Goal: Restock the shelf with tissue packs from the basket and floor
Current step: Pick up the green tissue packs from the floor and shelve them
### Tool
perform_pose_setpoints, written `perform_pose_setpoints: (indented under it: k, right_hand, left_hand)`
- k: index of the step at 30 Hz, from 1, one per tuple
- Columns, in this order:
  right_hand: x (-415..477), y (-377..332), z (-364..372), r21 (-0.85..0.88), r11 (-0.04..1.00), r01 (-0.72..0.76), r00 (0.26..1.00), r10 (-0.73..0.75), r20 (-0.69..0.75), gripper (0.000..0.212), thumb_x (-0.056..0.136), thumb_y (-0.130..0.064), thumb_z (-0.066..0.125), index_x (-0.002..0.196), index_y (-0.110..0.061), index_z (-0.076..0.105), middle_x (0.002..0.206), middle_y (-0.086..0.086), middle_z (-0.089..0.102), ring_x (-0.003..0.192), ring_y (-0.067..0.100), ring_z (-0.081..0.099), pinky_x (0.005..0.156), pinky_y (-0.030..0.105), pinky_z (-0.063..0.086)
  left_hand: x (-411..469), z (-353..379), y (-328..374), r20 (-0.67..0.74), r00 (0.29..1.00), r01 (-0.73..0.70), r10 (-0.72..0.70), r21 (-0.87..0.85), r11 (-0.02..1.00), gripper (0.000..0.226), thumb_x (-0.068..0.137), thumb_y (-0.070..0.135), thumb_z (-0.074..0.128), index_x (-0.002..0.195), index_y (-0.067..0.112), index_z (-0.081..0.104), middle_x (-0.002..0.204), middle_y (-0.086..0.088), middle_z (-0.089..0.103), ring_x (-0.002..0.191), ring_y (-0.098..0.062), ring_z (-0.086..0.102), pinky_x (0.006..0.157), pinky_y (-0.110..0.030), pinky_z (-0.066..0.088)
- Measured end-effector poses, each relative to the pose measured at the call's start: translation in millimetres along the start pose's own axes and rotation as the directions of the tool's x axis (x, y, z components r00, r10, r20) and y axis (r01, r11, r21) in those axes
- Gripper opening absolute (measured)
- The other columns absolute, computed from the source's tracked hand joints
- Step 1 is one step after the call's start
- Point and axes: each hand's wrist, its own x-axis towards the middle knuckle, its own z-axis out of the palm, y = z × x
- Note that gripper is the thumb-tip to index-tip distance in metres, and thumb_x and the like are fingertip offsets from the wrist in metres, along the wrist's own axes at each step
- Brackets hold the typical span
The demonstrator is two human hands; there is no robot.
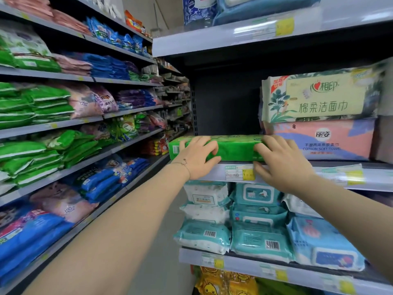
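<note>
A long green tissue pack [234, 146] lies on the front edge of the grey shelf [214, 172] in front of me. My left hand [197, 157] grips its left part, fingers over the top and thumb under the front. My right hand [278, 160] grips its right end the same way. Behind the pack the shelf bay is dark and bare at the left. A cream facial-towel pack [321, 96] sits on a pink cotton-towel pack [321, 139] just to the right.
Wet-wipe packs [255, 218] fill the shelf below, yellow duck packs [225, 282] lower still. A shelf [234, 37] overhangs above. Long shelves of green, blue and pink packs [53, 145] line the aisle's left side. Grey floor [165, 241] runs between.
</note>
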Motion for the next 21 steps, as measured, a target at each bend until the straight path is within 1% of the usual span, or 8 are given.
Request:
perform_pose_setpoints:
  k: [2, 4, 6, 8, 11, 14, 17, 21]
  right_hand:
    - [-0.8, -3.4, 1.2, -0.019, 1.000, -0.011, 0.998, 0.012, 0.057, 0.043, 0.078, -0.040, 0.037, 0.091, -0.006, 0.060, 0.098, 0.017, 0.059, 0.095, 0.036, 0.056, 0.073, 0.043, 0.044]
    - [-0.9, -6.6, 1.3, -0.025, 0.999, -0.034, 0.995, 0.036, 0.096, 0.044, 0.078, -0.041, 0.036, 0.092, -0.006, 0.059, 0.101, 0.018, 0.058, 0.097, 0.037, 0.055, 0.074, 0.044, 0.045]
    - [-0.1, -9.9, -0.6, -0.024, 0.999, -0.036, 0.995, 0.038, 0.092, 0.043, 0.077, -0.039, 0.037, 0.091, -0.005, 0.060, 0.108, 0.021, 0.058, 0.101, 0.038, 0.055, 0.075, 0.044, 0.046]
    - [-0.8, -15.4, -3.2, -0.021, 1.000, -0.005, 0.998, 0.007, 0.068, 0.042, 0.077, -0.037, 0.038, 0.090, -0.004, 0.060, 0.115, 0.023, 0.057, 0.103, 0.039, 0.055, 0.074, 0.043, 0.046]
    - [-5.4, -28.4, -8.1, -0.011, 0.998, 0.055, 0.997, -0.054, 0.049, 0.038, 0.076, -0.035, 0.040, 0.088, -0.005, 0.059, 0.108, 0.021, 0.058, 0.095, 0.037, 0.056, 0.071, 0.041, 0.045]
    - [-13.5, -45.1, -9.5, 0.024, 0.995, 0.100, 0.994, -0.101, 0.035, 0.035, 0.074, -0.033, 0.042, 0.087, -0.005, 0.060, 0.101, 0.019, 0.059, 0.087, 0.036, 0.056, 0.069, 0.040, 0.044]
    - [-26.2, -64.4, -6.7, 0.058, 0.988, 0.142, 0.988, -0.145, 0.050, 0.036, 0.073, -0.032, 0.041, 0.087, -0.005, 0.060, 0.099, 0.017, 0.060, 0.083, 0.034, 0.057, 0.067, 0.039, 0.044]
    - [-51.8, -96.9, 6.7, 0.108, 0.976, 0.191, 0.974, -0.202, 0.101, 0.034, 0.076, -0.031, 0.041, 0.089, -0.006, 0.060, 0.101, 0.017, 0.060, 0.086, 0.036, 0.056, 0.068, 0.041, 0.046]
  left_hand:
    - [2.0, 1.5, 2.0, 0.042, 0.999, 0.015, -0.016, 0.017, 1.000, 0.021, 0.095, 0.046, 0.040, 0.100, 0.027, 0.045, 0.134, 0.005, 0.040, 0.129, -0.018, 0.030, 0.106, -0.048, 0.018]
    - [1.6, 0.9, 3.3, 0.056, 0.998, 0.026, -0.027, 0.025, 0.999, 0.025, 0.096, 0.048, 0.038, 0.102, 0.026, 0.047, 0.138, 0.003, 0.037, 0.132, -0.019, 0.028, 0.106, -0.049, 0.018]
    - [-2.3, 0.2, 3.9, 0.028, 1.000, 0.002, -0.004, 0.056, 0.998, 0.025, 0.095, 0.045, 0.040, 0.106, 0.024, 0.048, 0.145, 0.000, 0.031, 0.134, -0.020, 0.025, 0.106, -0.048, 0.021]
    - [-9.7, 1.1, 5.2, -0.035, 0.998, -0.042, 0.046, 0.108, 0.993, 0.024, 0.094, 0.038, 0.044, 0.109, 0.020, 0.049, 0.146, -0.001, 0.031, 0.131, -0.022, 0.027, 0.101, -0.044, 0.028]
    - [-24.6, 3.1, 10.6, -0.117, 0.988, -0.081, 0.097, 0.132, 0.988, 0.023, 0.089, 0.028, 0.049, 0.108, 0.016, 0.051, 0.132, -0.003, 0.044, 0.115, -0.025, 0.042, 0.083, -0.039, 0.034]
    - [-45.2, 7.9, 13.8, -0.162, 0.976, -0.120, 0.145, 0.156, 0.980, 0.026, 0.082, 0.027, 0.051, 0.105, 0.015, 0.054, 0.113, -0.001, 0.053, 0.098, -0.025, 0.049, 0.075, -0.037, 0.036]
    - [-71.2, 17.2, 13.8, -0.146, 0.979, -0.119, 0.139, 0.140, 0.983, 0.025, 0.080, 0.028, 0.054, 0.103, 0.017, 0.054, 0.105, 0.001, 0.055, 0.095, -0.023, 0.052, 0.073, -0.036, 0.037]
    - [-112.5, 37.4, 10.8, -0.033, 0.997, -0.065, 0.070, 0.118, 0.991, 0.037, 0.078, 0.039, 0.042, 0.106, 0.020, 0.055, 0.103, 0.003, 0.057, 0.098, -0.023, 0.054, 0.075, -0.036, 0.039]
